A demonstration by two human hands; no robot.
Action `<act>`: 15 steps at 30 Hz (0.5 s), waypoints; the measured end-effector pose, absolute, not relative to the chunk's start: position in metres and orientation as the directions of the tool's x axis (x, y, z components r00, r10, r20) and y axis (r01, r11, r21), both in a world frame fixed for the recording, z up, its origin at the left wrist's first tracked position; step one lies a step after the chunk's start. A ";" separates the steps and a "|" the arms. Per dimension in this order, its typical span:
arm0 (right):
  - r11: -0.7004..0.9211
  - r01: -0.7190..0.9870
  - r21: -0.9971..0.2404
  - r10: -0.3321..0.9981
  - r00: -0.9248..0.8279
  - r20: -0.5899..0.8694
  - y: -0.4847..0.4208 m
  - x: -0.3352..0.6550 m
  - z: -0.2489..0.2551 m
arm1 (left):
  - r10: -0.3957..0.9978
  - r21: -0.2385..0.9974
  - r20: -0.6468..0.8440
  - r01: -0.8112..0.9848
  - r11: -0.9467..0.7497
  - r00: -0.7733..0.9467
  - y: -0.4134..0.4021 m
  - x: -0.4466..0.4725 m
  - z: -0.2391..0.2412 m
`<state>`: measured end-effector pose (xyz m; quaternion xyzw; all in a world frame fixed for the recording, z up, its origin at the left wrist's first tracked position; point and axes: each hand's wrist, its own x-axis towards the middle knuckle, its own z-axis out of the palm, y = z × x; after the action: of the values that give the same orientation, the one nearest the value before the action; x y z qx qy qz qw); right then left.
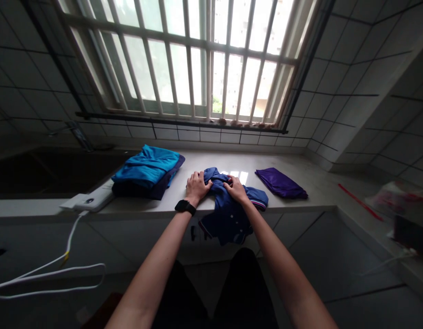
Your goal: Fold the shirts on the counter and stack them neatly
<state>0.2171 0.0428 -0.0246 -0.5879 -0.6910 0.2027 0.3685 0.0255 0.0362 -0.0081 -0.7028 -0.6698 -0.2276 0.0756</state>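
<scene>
L hand (198, 187) and R hand (236, 188) both narrow, clutching a bunched navy-blue polo shirt (228, 224) mid-table, its lower part over the front edge, not yet flat. Done so far, approx: folded teal garment (146, 167) on dark cloth (143, 191) to its left, folded purple cloth (280, 183) to its right, both on the pale table (293, 201).

The one head-worn camera is looking forward and down from just behind the left hand (198, 187) and right hand (236, 189), facing a counter (204, 161) and the barred window (184, 59) beyond it.
</scene>
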 end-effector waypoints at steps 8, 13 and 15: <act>0.216 0.781 -0.587 0.963 -0.070 0.261 0.039 0.209 -0.021 | 0.941 0.209 0.338 0.977 -0.041 -0.032 0.034 0.025 -0.008; 0.229 0.819 -0.526 0.964 -0.115 0.240 0.035 0.210 -0.018 | 0.945 0.217 0.325 0.975 -0.039 -0.034 0.034 0.025 -0.006; 0.218 0.813 -0.540 0.966 -0.102 0.238 0.035 0.211 -0.019 | 0.946 0.218 0.323 0.975 -0.040 -0.034 0.034 0.025 -0.006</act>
<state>0.2106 0.0354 -0.0187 -0.6098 -0.7293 0.1376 0.2782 0.0254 0.0337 -0.0062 -0.6941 -0.6919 -0.1949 0.0376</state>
